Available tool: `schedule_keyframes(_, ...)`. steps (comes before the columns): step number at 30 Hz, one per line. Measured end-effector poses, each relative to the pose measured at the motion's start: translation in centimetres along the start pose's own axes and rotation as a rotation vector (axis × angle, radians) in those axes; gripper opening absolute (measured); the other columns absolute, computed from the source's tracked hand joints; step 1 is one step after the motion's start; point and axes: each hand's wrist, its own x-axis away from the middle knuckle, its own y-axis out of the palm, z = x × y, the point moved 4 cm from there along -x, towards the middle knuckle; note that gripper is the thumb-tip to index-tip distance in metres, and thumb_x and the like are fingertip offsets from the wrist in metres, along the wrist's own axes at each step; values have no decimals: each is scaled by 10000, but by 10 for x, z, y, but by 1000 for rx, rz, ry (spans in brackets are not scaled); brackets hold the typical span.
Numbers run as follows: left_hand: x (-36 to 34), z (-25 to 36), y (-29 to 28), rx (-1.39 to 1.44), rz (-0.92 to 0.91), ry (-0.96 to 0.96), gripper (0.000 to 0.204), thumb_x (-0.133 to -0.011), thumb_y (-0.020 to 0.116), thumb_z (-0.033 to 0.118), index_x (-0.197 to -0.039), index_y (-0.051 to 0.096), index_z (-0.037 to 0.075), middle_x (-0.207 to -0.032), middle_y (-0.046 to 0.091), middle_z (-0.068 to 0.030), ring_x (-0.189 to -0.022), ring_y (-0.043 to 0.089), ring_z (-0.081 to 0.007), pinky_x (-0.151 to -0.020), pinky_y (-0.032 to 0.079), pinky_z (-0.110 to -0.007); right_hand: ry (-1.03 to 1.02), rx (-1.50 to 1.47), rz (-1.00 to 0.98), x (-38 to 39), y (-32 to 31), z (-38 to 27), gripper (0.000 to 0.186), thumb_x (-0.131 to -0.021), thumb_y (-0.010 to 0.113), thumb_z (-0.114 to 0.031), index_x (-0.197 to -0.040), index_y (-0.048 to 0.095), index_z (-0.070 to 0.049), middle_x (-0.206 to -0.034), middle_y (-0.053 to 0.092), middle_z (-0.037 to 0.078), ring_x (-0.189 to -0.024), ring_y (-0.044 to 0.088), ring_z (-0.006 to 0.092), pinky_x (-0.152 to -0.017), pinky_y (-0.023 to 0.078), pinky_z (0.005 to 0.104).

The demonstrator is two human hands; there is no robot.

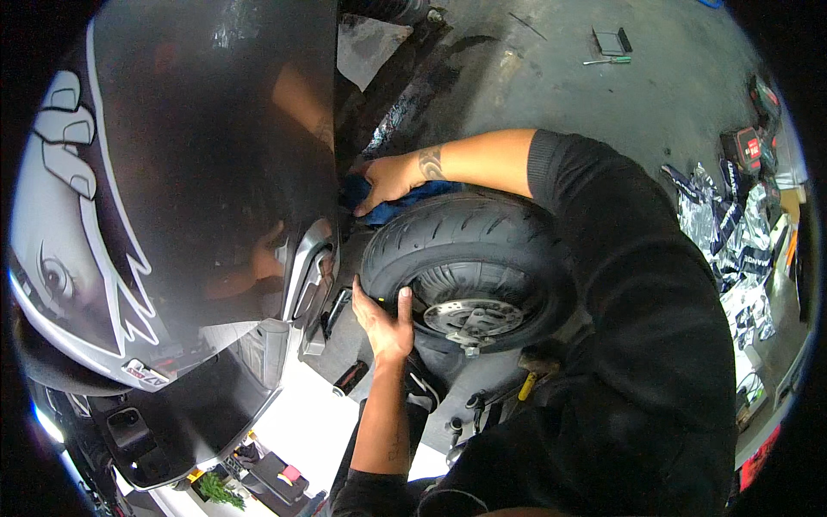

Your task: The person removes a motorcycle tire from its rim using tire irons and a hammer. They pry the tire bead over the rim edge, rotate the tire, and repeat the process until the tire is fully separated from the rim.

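Note:
A scooter wheel with a black grooved tyre (pixel 448 231) is at the middle, its brake disc (pixel 476 317) and axle end facing me. My left hand (pixel 385 326) lies along the tyre's left side, thumb spread from the fingers, gripping nothing. Beyond the tyre, my right hand (pixel 394 183) reaches in from the right and has its fingers bent on a dark blue cloth (pixel 405 207). Part of the cloth is hidden behind the tyre, and some of the right fingertips cannot be made out.
A glossy dark scooter body panel (pixel 215 164) with a cartoon decal fills the left. A yellow-handled hammer (pixel 529 379) lies near the wheel. On the grey floor are a green screwdriver (pixel 610 60) and, at far right, a red-black power tool (pixel 743 148) beside crumpled silver wrapping (pixel 741 228).

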Motion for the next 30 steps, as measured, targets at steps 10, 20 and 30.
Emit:
schedule_keyframes(10,3,0,-3,-132,37,-57,1014,-917,771,522,-1608,288,-41,-1597,384,-296,-1522,256,-496,-1250,171,-612,-271,-200,79,63,-15,43,670,-889,812,-555,-1265,690,-15,-1147,771,154,-1014,696,249,-955,545,403)
schedule_keyframes(20,1,-6,4,-69,58,-34,1020,-914,791,479,-1607,269,-57,-1625,340,-303,-1533,225,-512,-1257,160,-612,249,-504,196,218,-91,104,639,-996,731,-512,-1426,622,-53,-1357,704,124,-1133,713,220,-1034,556,405)
schedule_keyframes(30,-2,-4,-2,-123,23,-60,1030,-929,760,522,-1606,262,-73,-1615,344,-329,-1546,251,-479,-1255,167,-612,-26,-175,-5,22,-4,17,740,-902,853,-435,-1416,608,38,-1287,738,174,-1097,695,254,-1010,540,383)
